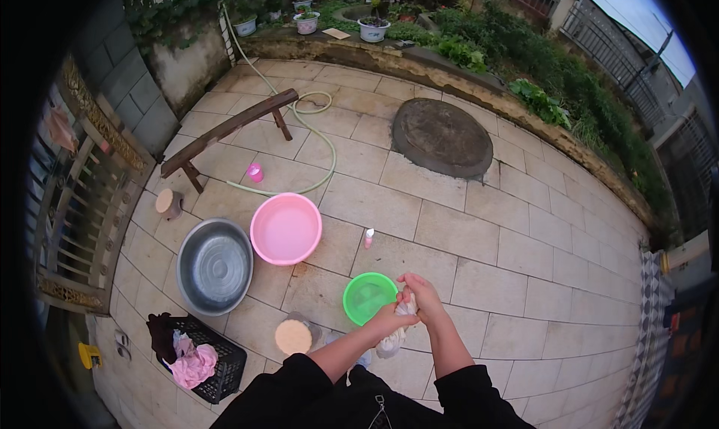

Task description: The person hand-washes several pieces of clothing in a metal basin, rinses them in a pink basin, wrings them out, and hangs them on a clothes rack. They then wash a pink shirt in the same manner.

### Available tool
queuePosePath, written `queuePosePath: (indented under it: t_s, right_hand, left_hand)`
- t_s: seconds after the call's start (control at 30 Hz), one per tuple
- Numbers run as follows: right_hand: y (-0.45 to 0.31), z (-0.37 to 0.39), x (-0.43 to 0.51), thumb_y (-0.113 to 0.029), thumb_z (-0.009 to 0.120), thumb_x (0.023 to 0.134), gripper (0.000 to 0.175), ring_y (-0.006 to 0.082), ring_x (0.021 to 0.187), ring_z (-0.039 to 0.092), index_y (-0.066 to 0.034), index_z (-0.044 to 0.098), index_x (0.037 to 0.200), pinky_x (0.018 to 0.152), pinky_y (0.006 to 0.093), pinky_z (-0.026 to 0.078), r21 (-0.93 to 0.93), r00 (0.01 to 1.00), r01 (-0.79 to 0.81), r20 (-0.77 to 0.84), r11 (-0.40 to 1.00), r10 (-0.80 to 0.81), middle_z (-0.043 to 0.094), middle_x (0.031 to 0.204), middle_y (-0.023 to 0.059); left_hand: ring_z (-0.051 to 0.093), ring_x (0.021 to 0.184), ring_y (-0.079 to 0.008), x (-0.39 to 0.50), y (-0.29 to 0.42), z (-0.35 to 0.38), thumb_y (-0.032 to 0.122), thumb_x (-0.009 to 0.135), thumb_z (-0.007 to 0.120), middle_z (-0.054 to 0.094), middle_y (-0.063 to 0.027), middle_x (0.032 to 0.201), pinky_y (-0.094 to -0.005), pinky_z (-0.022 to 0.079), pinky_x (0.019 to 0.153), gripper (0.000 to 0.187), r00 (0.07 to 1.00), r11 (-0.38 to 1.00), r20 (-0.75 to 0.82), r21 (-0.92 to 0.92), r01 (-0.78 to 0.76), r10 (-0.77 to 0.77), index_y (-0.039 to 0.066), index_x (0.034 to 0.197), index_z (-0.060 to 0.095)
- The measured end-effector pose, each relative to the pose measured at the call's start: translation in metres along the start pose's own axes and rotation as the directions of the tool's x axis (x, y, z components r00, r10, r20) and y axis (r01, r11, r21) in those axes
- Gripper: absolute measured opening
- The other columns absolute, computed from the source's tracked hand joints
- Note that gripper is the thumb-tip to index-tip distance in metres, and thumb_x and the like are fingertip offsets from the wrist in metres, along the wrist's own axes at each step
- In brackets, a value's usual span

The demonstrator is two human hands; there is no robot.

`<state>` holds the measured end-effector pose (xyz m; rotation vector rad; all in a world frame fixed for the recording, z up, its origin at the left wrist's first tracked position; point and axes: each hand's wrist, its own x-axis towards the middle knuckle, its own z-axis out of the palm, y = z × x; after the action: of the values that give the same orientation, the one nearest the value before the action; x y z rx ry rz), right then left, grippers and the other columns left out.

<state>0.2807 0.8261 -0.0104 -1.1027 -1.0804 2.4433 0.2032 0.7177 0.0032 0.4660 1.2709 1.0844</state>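
Bunched and twisted between my two hands is a white cloth (pixel 391 343). My left hand (pixel 386 321) is closed around its middle, and a loose end hangs below that fist. My right hand (pixel 422 299) grips the upper part, with its fingers curled over the fabric. Just left of the hands, on the paving, stands a green plastic basin (pixel 359 294) with clear liquid in it; the hands partly cover its right rim. Beyond it a small pink bottle with a white cap (pixel 369 238) stands on the tiles.
A pink basin (pixel 286 228) touches a metal basin (pixel 214 266) on the left. A black plastic crate (pixel 224 367) holds clothes (pixel 194 365). Around are stools (pixel 294 337), a wooden bench (pixel 230 130), a pink cup (pixel 255 172), a hose (pixel 331 148) and a round raised cover (pixel 444 137).
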Motion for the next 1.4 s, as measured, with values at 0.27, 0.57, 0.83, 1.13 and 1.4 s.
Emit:
queuePosePath:
  t_s: [0.27,0.57,0.83,1.13,1.4]
  right_hand:
    - [-0.066,0.031,-0.041,-0.042,0.043,0.088,0.044,0.0255,0.106,0.048,-0.0047,0.05,0.111,0.091,0.0391,0.037,0.248,0.806,0.128,0.538,0.96,-0.246,0.056,0.101,0.0135]
    - [-0.063,0.058,-0.068,-0.022,0.04,0.092,0.027,0.0302,0.071,0.059,-0.0035,0.054,0.105,0.081,0.0532,0.042,0.617,0.338,-0.026,0.746,0.787,-0.574,0.058,0.069,0.0116]
    - [-0.074,0.057,-0.105,-0.027,0.036,0.093,0.033,0.0172,0.04,0.045,0.0013,0.054,0.093,0.052,0.0365,0.047,0.261,0.838,-0.078,0.54,0.962,-0.079,0.041,0.042,0.0038]
    - [-0.062,0.078,-0.097,-0.024,0.04,0.092,0.03,0.0123,0.034,0.04,0.0034,0.053,0.09,0.037,0.0271,0.036,-0.29,0.986,0.033,0.164,0.956,0.016,0.042,0.042,0.0036]
    - [-0.03,0.074,-0.056,-0.02,0.039,0.091,0.028,0.0119,0.032,0.041,0.0022,0.053,0.08,0.033,0.0267,0.033,-0.532,0.986,0.105,-0.057,0.84,-0.159,0.042,0.041,0.0041]
  left_hand:
    - [0.042,0.045,-0.0127,-0.065,0.051,0.034,0.037,0.088,0.046,0.046,-0.004,0.075,-0.0263,0.036,0.039,0.04,0.839,0.549,0.54,-0.723,0.419,0.07,0.007,0.114,0.038]
    - [0.04,0.043,-0.0128,-0.098,0.061,0.052,0.038,0.087,0.048,0.041,-0.0061,0.073,-0.0238,0.035,0.036,0.055,0.632,0.369,0.689,-0.725,0.582,0.355,0.004,0.125,0.028]
    - [0.045,0.043,-0.0142,-0.103,0.065,0.036,0.014,0.078,0.057,0.045,-0.0062,0.07,-0.0261,0.037,0.036,0.034,0.762,0.84,0.648,-0.425,0.338,0.021,0.002,0.104,0.038]
    - [0.052,0.043,-0.016,-0.094,0.047,0.037,0.016,0.074,0.061,0.05,-0.0046,0.057,-0.0277,0.04,0.038,0.019,0.969,0.971,0.225,-0.192,0.142,-0.097,0.003,0.073,0.047]
    - [0.055,0.053,-0.0166,-0.047,-0.002,0.023,0.025,0.069,0.064,0.055,-0.007,0.062,-0.0294,0.042,0.05,0.028,0.999,0.998,-0.05,0.056,0.023,-0.02,0.001,0.072,0.051]
